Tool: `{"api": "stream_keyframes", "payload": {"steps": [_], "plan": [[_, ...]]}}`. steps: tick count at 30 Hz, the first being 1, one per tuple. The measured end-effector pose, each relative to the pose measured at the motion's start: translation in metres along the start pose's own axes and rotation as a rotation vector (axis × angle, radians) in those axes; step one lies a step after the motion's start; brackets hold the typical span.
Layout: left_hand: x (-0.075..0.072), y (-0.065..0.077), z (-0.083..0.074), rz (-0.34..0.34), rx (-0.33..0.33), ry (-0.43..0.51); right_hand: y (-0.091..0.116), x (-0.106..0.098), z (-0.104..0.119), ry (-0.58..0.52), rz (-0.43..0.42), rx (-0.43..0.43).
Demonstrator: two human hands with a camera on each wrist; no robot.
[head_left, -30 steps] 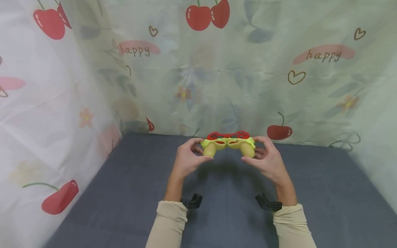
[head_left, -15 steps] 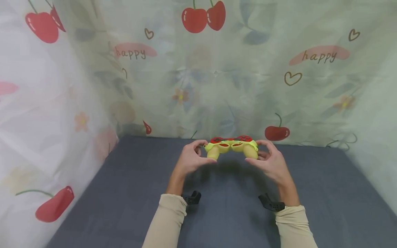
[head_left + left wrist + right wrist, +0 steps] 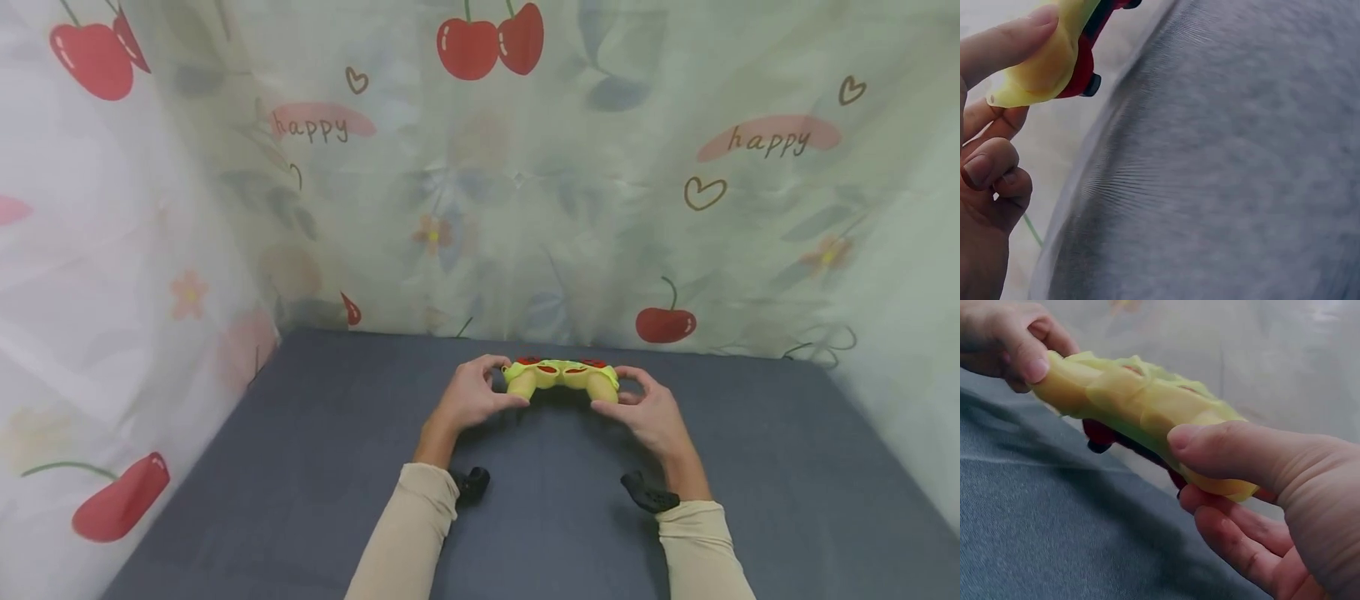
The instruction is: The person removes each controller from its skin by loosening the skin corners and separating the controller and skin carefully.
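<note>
A red game controller (image 3: 592, 363) wears a yellow-green soft cover (image 3: 558, 378) that wraps its back and both grips. My left hand (image 3: 472, 395) pinches the left grip between thumb and fingers. On the other side, my right hand (image 3: 652, 412) pinches the right grip the same way. In the right wrist view the covered back (image 3: 1141, 403) faces up, and a dark thumbstick (image 3: 1099, 447) shows on the underside. The left wrist view shows the thumb on the cover (image 3: 1041, 72), with red casing and a dark stick beneath. The controller appears held above the table, its shadow below.
A dark grey cloth (image 3: 555, 517) covers the table. Behind it hangs a pale curtain (image 3: 517, 208) printed with cherries, hearts and flowers; another printed sheet (image 3: 112, 333) stands at the left. Black wrist mounts (image 3: 472, 485) sit by the beige sleeves (image 3: 412, 525).
Both hands have lowered the controller toward the table, and it has tilted so that less of its red face shows in the head view. The grip on both sides stays the same.
</note>
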State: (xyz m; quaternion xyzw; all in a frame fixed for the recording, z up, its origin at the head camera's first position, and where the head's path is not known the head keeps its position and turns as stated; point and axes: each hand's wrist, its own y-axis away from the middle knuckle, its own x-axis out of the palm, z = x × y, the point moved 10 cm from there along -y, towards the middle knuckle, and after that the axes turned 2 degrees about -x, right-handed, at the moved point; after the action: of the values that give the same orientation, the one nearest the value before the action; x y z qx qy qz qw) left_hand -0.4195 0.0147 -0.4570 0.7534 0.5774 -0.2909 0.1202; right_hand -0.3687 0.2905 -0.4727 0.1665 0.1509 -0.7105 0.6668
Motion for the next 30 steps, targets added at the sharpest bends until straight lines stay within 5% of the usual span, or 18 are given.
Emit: {"api": "stream_keyframes", "payload": {"steps": [30], "plan": [[0.007, 0.004, 0.010, 0.060, -0.040, -0.042, -0.007, 0.013, -0.026, 0.021, 0.069, 0.056]]}}
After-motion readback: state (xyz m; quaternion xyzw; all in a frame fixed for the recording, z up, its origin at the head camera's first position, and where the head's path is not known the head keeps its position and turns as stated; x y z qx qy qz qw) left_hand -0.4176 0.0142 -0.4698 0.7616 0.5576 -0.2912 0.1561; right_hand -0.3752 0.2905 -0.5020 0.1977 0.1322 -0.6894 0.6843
